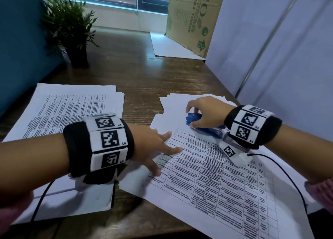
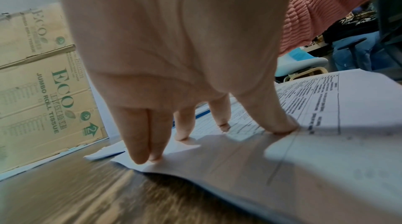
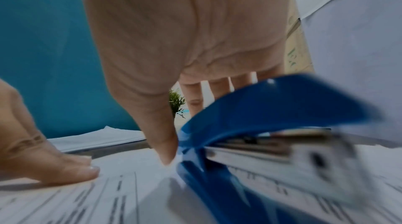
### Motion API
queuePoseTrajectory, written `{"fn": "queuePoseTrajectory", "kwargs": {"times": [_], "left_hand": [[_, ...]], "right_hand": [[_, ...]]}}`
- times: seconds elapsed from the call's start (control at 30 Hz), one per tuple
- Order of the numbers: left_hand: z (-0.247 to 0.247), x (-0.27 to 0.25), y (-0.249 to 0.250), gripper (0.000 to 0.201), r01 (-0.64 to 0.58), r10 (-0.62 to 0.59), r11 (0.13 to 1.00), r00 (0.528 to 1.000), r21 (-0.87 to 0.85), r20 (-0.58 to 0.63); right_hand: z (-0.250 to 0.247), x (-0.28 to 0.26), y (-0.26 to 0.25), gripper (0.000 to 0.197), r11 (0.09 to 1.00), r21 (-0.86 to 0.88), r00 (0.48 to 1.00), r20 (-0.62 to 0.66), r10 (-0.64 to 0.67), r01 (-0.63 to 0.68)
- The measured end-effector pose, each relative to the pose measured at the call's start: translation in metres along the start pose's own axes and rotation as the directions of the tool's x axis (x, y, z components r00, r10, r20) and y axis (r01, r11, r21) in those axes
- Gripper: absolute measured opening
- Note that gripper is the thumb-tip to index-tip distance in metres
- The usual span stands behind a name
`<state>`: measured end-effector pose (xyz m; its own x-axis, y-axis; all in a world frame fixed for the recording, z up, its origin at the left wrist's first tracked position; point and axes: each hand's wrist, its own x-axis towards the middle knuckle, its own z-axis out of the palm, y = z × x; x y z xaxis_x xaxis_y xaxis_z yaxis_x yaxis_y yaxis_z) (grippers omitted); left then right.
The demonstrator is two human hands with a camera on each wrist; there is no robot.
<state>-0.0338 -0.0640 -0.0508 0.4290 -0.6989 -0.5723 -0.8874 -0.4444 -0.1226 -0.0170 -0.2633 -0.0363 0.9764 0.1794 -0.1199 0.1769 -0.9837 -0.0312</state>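
A blue plastic stapler [image 1: 194,119] with a shiny metal part inside is gripped by the right hand [image 1: 204,112]. The fingers are curled over its smooth, rounded top, and the thumb is set at its side. It is placed near the far edge of a thin white paper sheet [image 1: 207,175] printed with a grid of small words. Its long side is laid slanted, and its mouth is pointed away from the wrist, toward the far left. The sheet is pressed flat by the left hand [image 1: 155,147], whose fingers are kept straight and spread. A brown wooden table [image 1: 140,80] with streaky grain is seen underneath.
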Motion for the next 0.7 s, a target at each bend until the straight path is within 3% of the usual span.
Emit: {"fn": "queuePoseTrajectory", "kwargs": {"times": [0.13,0.27,0.7], "left_hand": [[0.0,0.001,-0.001,0.084,0.005,-0.005,1.0,1.0,-0.012,-0.007],[0.001,0.001,-0.002,0.084,0.003,-0.004,1.0,1.0,-0.011,-0.01],[-0.001,-0.001,0.001,0.083,0.012,-0.012,1.0,1.0,-0.002,-0.014]], "right_hand": [[-0.003,0.014,-0.019,0.028,0.988,0.034,0.989,0.004,-0.15,0.15],[0.006,0.026,-0.032,0.027,0.984,-0.057,0.986,-0.003,-0.167,0.166],[0.008,0.028,-0.027,0.009,0.976,-0.021,0.976,-0.019,-0.219,0.218]]}}
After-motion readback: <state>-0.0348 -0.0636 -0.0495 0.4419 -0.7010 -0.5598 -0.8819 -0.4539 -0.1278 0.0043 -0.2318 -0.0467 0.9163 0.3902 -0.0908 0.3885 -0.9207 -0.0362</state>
